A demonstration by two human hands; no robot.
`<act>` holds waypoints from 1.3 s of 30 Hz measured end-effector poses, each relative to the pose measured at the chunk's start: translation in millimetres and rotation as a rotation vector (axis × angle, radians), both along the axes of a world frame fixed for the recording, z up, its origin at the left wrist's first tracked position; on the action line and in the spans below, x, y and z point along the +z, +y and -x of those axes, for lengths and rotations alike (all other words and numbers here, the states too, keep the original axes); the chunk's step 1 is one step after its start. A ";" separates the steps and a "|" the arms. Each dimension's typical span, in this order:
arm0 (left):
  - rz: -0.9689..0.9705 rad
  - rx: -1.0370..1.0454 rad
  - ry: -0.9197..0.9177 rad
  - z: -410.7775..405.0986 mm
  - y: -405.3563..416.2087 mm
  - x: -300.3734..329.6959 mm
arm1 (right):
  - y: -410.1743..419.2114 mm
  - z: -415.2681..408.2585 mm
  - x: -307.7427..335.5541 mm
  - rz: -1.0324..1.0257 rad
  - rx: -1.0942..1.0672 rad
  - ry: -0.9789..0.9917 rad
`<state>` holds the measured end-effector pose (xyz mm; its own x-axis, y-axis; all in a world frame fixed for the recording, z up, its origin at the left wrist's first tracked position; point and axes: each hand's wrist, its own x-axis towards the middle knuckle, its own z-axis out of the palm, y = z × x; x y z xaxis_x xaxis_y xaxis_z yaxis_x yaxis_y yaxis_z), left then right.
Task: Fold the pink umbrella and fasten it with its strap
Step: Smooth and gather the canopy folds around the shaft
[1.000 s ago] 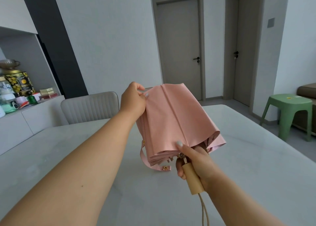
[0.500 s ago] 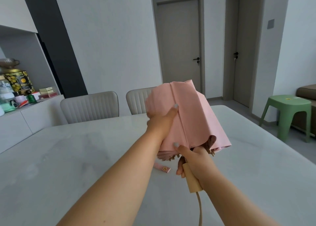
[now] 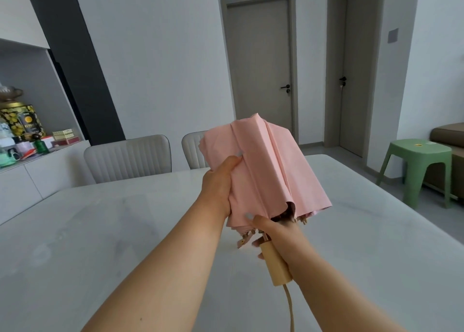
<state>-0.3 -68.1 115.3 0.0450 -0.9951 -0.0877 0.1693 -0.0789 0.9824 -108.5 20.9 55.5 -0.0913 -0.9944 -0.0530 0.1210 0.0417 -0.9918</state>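
Head view: pink umbrella (image 3: 266, 171) collapsed, loosely pleated, unstrapped; both hands' fingers (image 3: 232, 162) clasp it.

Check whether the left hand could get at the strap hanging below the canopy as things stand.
Probably, but not freely: the left hand is clamped on the pink canopy, while the strap dangles unobstructed just below, beside the right hand. It must release first.

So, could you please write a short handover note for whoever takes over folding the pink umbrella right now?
Left hand: grip pressing the canopy folds on the pink umbrella.
Right hand: grip on the wooden handle, thumb on the canopy edge.
Umbrella is held above the table.
Done: canopy collapsed, pleats partly gathered.
Left: wrap the folds tight, then close the strap, which hangs loose below.
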 end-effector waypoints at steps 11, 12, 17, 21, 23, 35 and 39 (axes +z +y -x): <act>0.015 -0.143 0.015 4.4 -1.7 -9.5 | 5.7 13.4 0.7 -0.048 0.200 -0.210; 0.017 -0.145 0.009 2.8 -3.0 -10.6 | 5.4 13.6 1.2 -0.053 0.195 -0.204; 0.151 0.121 -0.170 -2.5 -6.8 0.9 | -0.9 14.4 -4.2 -0.042 0.123 -0.105; 0.604 0.334 -0.568 -1.1 -7.3 58.5 | -3.3 13.9 -7.3 -0.031 0.119 -0.037; 0.768 0.276 -0.729 3.3 -7.2 90.7 | -3.5 13.2 -7.4 -0.023 0.117 -0.016; 0.333 -0.393 -0.475 2.3 -11.7 131.6 | -2.4 16.6 -8.0 -0.077 0.184 -0.047; 0.309 -0.421 -0.437 -7.5 -11.2 127.5 | -1.8 15.7 -8.6 -0.092 0.221 -0.077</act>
